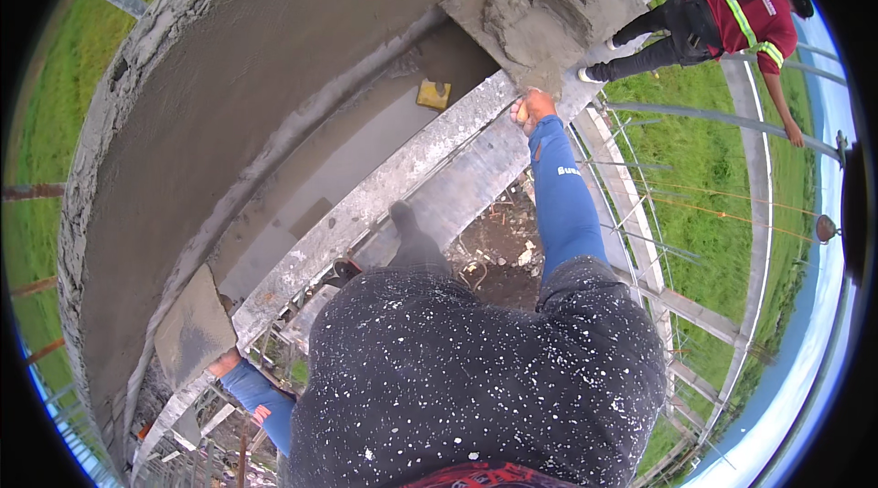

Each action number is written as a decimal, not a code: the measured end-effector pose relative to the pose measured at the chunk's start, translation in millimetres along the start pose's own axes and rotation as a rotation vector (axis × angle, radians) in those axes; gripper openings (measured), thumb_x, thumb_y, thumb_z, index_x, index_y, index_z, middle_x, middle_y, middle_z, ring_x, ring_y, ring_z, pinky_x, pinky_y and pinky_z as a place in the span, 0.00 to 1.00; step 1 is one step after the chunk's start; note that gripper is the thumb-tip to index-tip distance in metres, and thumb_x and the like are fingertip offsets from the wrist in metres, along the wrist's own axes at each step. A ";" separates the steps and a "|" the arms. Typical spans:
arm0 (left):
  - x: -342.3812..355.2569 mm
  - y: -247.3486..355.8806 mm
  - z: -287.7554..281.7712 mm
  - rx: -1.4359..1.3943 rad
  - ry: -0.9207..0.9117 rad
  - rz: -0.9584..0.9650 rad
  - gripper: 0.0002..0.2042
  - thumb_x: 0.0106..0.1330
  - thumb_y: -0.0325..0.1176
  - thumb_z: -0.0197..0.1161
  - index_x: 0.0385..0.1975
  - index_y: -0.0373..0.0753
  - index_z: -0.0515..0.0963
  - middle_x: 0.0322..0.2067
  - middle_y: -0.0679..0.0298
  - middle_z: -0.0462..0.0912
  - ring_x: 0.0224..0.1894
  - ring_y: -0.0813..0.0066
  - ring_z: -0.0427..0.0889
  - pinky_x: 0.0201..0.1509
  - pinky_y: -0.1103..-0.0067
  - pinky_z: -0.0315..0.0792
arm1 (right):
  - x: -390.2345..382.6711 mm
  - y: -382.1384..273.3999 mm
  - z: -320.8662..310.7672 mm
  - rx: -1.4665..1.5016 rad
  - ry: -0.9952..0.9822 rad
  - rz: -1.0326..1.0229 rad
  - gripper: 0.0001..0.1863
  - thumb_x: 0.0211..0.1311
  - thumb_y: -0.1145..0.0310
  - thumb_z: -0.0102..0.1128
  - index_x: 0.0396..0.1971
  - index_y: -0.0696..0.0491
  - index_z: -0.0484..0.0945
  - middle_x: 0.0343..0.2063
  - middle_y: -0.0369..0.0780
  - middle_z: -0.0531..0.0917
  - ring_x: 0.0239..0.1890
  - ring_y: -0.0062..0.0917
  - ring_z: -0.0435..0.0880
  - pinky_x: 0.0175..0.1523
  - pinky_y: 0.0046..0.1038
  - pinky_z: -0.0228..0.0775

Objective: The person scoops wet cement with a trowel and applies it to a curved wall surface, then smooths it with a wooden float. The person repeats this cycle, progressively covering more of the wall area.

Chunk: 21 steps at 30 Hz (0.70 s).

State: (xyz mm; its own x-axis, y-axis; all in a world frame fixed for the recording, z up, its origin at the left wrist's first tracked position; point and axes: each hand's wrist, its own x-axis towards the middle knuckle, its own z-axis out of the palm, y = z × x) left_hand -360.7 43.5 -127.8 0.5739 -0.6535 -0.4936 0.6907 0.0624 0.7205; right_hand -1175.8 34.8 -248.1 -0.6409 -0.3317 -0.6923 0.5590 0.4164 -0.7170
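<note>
Judging from here, I'd call the curved wall (210, 95) mostly coated and smooth, its ragged rim (151, 17) unfinished, lumpy mortar (553, 8) remaining. My right hand (537, 107) grips a trowel (522, 112) at the mortar's edge; my left hand (224, 363) meets a flat, smeared board (194, 328), fingers too hidden to tell.

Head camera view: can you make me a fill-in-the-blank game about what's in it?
The flat, mortar-smeared board is at the person's ____ hand.
The short tan handle is gripped by the person's ____ hand.
The small boxy block near the long grey concrete ledge is coloured ____.

Missing words: left; right; yellow.
</note>
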 end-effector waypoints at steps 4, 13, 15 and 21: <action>-16.5 4.2 6.3 0.036 0.109 0.049 0.29 0.80 0.48 0.52 0.74 0.39 0.64 0.74 0.55 0.67 0.75 0.55 0.65 0.81 0.58 0.57 | 50.0 -27.2 25.5 0.079 -0.017 0.065 0.09 0.77 0.63 0.47 0.48 0.51 0.68 0.29 0.39 0.76 0.21 0.30 0.77 0.24 0.35 0.74; -39.2 1.6 14.2 0.058 0.160 0.098 0.29 0.80 0.48 0.52 0.74 0.39 0.64 0.74 0.54 0.66 0.75 0.55 0.65 0.81 0.57 0.56 | 141.4 -79.1 3.6 -0.125 -0.309 0.142 0.12 0.77 0.58 0.50 0.42 0.52 0.71 0.23 0.37 0.76 0.19 0.27 0.76 0.21 0.30 0.69; -43.3 0.8 13.6 0.052 0.165 0.100 0.29 0.80 0.48 0.52 0.74 0.39 0.64 0.74 0.54 0.66 0.75 0.55 0.65 0.82 0.57 0.56 | 133.5 -80.8 -8.4 0.107 -0.444 0.211 0.12 0.76 0.57 0.51 0.40 0.51 0.71 0.21 0.36 0.75 0.18 0.26 0.75 0.21 0.29 0.66; -49.8 0.2 7.4 0.060 0.170 0.103 0.29 0.80 0.48 0.52 0.74 0.38 0.64 0.75 0.54 0.66 0.75 0.54 0.64 0.82 0.56 0.55 | 76.9 -84.1 -8.9 -0.050 -0.102 -0.146 0.12 0.75 0.58 0.54 0.40 0.52 0.73 0.23 0.37 0.79 0.20 0.30 0.79 0.24 0.36 0.70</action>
State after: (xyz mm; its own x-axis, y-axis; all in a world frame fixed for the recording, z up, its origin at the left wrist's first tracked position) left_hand -392.4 70.4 -99.5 0.7100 -0.5087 -0.4869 0.5997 0.0743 0.7968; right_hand -1276.8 -18.2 -240.4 -0.6553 -0.4749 -0.5873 0.4352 0.3982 -0.8075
